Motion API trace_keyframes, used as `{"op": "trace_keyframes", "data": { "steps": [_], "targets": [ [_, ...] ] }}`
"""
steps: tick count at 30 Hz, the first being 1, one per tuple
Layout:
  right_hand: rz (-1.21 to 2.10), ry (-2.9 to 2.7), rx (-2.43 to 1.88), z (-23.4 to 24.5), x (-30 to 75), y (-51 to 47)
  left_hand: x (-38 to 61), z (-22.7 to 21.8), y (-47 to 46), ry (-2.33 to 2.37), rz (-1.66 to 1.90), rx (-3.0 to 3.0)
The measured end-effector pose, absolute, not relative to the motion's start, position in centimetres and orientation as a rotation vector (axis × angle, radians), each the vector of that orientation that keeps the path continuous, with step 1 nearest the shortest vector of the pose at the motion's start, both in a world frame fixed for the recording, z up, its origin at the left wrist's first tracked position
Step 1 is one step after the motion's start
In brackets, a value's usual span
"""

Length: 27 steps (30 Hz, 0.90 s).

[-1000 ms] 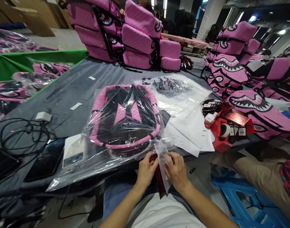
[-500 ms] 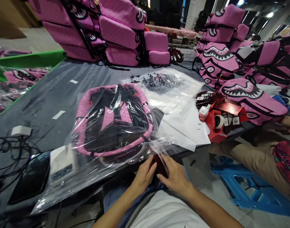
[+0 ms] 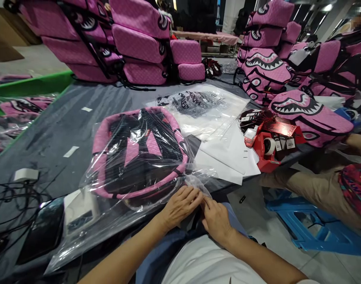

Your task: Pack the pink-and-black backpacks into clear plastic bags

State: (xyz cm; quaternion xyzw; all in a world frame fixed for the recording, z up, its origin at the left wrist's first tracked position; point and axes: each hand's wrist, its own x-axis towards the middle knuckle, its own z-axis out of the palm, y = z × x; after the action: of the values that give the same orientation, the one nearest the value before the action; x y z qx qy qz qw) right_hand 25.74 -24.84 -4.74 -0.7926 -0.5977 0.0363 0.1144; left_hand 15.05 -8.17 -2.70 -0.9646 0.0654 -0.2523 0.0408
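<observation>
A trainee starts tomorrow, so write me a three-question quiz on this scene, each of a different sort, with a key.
1. True or false: clear plastic covers the pink-and-black bag that lies nearest the hands.

2. Choose one. The camera wearer's left hand and right hand are:
a) far apart, at opposite ends of the bag
b) close together, on the near side of the bag
c) out of view

3. Fill in the colour: the white roll sits in a ____ holder.

Key: 1. True. 2. b. 3. Red.
</observation>
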Motion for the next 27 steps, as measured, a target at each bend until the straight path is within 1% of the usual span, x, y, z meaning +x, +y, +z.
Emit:
{"op": "trace_keyframes", "data": {
  "steps": [3,6,10,13,16,19,21,24,27],
  "targets": [
    [0.087,-1.801,-2.215,-4.8,25.8,-25.2,17.1,-2.2,-7.8,0.501,-0.574,-2.932],
    [0.119,-1.889,-1.956,-4.6,27.0,-25.8,17.8,-1.6,-7.4,0.633,-0.425,-2.975],
    [0.331,-2.012,-1.721,-4.3,29.3,-26.9,16.2,-0.7,-6.4,0.653,-0.553,-2.995],
    [0.357,-1.952,-1.737,-4.7,30.1,-27.2,15.0,0.1,-5.8,0.681,-0.682,-2.952],
    [0.214,-1.739,-1.707,-5.1,29.6,-27.1,15.0,0.6,-5.6,0.683,-0.72,-2.93],
    [0.028,-1.538,-1.686,-5.1,28.5,-27.2,15.9,0.7,-5.8,0.672,-0.595,-2.961],
    [-0.032,-1.46,-1.719,-5.1,28.0,-27.7,16.7,0.7,-6.1,0.627,-0.489,-2.992],
    [-0.003,-1.428,-1.758,-5.5,27.7,-28.6,17.8,0.9,-6.5,0.601,-0.407,-2.993],
    [0.092,-1.339,-1.743,-6.2,28.2,-29.5,18.3,0.9,-6.8,0.689,-0.367,-2.981]
  ]
}}
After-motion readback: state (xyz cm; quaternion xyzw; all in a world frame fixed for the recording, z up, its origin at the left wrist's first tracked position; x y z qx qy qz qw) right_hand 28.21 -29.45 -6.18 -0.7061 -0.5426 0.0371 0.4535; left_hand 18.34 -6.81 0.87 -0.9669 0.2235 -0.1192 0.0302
